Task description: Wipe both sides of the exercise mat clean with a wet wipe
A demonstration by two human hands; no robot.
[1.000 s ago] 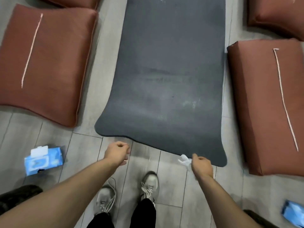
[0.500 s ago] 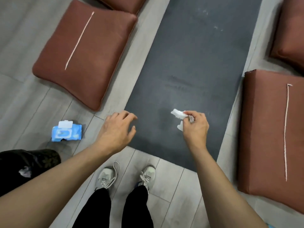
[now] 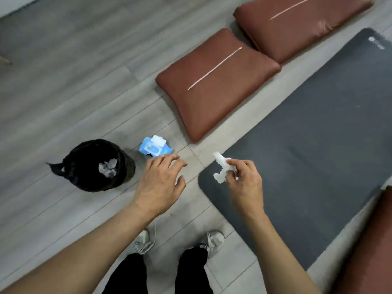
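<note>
Just above my shoes, my right hand (image 3: 244, 183) pinches a crumpled wet wipe (image 3: 221, 168) over the near corner of the mat (image 3: 314, 149), while my left hand (image 3: 161, 181) hangs with fingers relaxed, holding nothing. The bin (image 3: 93, 164) lies to the left, nearer the left hand than the wipe hand, so I judge the wipe must cross leftward. Beyond, the mat's long axis runs away up-right, past 2 cushions.
</note>
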